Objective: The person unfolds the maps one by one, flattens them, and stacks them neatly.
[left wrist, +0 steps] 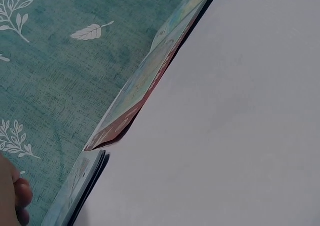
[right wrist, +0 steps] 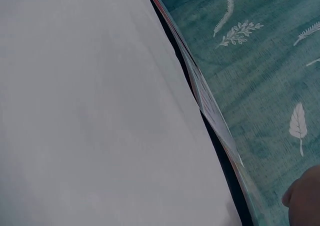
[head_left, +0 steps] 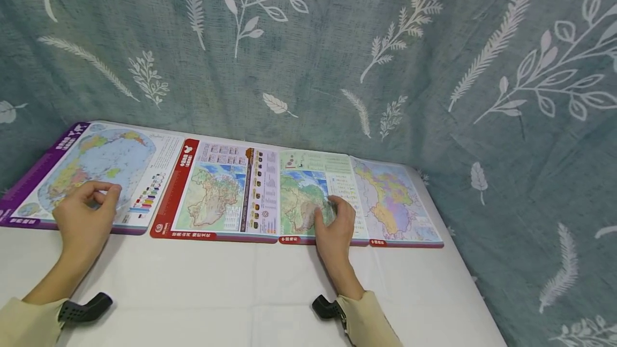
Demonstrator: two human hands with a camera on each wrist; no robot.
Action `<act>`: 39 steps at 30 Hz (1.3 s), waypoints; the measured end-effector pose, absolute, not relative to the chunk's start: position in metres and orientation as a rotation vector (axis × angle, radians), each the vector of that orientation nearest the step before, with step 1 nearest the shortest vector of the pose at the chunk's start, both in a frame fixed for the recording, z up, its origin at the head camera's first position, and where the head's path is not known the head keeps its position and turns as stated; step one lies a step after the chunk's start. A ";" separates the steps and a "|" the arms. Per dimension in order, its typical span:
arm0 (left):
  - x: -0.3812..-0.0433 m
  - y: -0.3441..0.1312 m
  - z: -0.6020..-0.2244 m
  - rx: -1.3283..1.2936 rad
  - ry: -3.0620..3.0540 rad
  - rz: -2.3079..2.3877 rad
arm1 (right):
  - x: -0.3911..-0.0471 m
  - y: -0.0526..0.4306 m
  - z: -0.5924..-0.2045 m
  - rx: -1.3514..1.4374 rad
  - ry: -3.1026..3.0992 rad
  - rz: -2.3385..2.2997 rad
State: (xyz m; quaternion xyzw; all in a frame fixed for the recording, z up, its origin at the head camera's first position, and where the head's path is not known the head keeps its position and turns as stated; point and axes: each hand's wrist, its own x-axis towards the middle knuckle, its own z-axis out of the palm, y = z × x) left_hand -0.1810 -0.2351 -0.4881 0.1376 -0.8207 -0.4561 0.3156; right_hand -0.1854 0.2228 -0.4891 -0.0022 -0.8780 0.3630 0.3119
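Note:
A purple-edged world map (head_left: pixel 130 159) lies at the left, its coloured flags low on the sheet. Over its lower edge is my left hand (head_left: pixel 87 218), fingers loosely curled, nothing seen in it. Right of it lies a red-edged folding map (head_left: pixel 212 197) spread in three panels. Above the middle panel, a green relief map (head_left: pixel 299 202), is my right hand (head_left: pixel 336 226), its thumb and fingers apart and holding nothing visible. Whether either hand touches the sheets I cannot tell. The right panel, a political map (head_left: pixel 392 197), is in pastel colours. Both wrist views show only part of each hand.
Under the maps is a table with a white cover (head_left: pixel 202 288). A blue-green curtain (head_left: pixel 308 68) with white leaf prints hangs behind the maps and along the right side. Each wrist wears a black device, the left one (head_left: pixel 87 308) and the right one (head_left: pixel 328 307).

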 end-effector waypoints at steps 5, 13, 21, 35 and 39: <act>-0.182 -0.238 -0.488 0.380 -2.156 -1.204 | -0.189 0.208 -0.491 0.061 -2.281 0.946; -0.180 -0.250 -0.487 0.443 -2.132 -1.228 | -0.191 0.178 -0.494 0.158 -2.292 0.932; -0.180 -0.261 -0.482 0.446 -2.122 -1.131 | -0.193 0.149 -0.495 0.198 -2.292 0.947; -0.183 -0.271 -0.478 0.377 -2.131 -1.036 | -0.190 0.107 -0.493 0.202 -2.337 0.985; -0.184 -0.273 -0.480 0.390 -2.151 -1.001 | -0.188 0.097 -0.494 0.247 -2.323 0.971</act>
